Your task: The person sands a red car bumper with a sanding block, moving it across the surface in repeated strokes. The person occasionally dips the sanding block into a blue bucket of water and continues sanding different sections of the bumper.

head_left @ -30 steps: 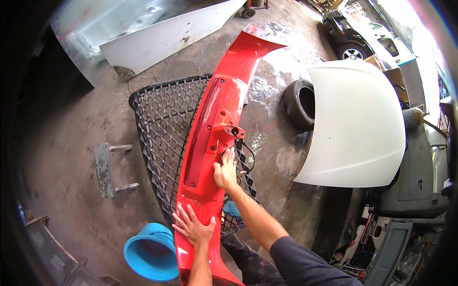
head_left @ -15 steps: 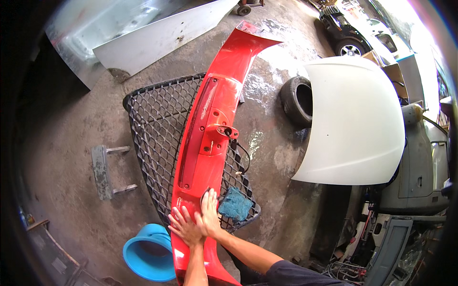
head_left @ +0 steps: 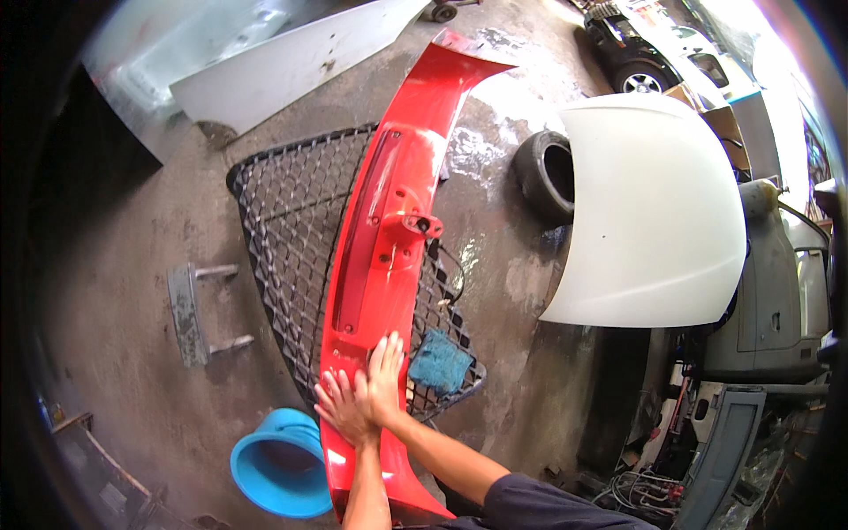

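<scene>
Pressing flat, both hands (head_left: pixel 364 396) on red panel (head_left: pixel 389 230)

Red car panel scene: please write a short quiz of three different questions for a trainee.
1. True or false: both hands lie flat on the red panel.
2. What does the red panel rest on? A) black mesh grille B) white hood C) tyre
3. Fill in: the blue bucket stands on the person's ____ side of the panel.

Key:
1. True: left hand and right hand press on it side by side, holding nothing.
2. A, the black mesh grille; a blue sponge lies on it too.
3. Left.
</scene>
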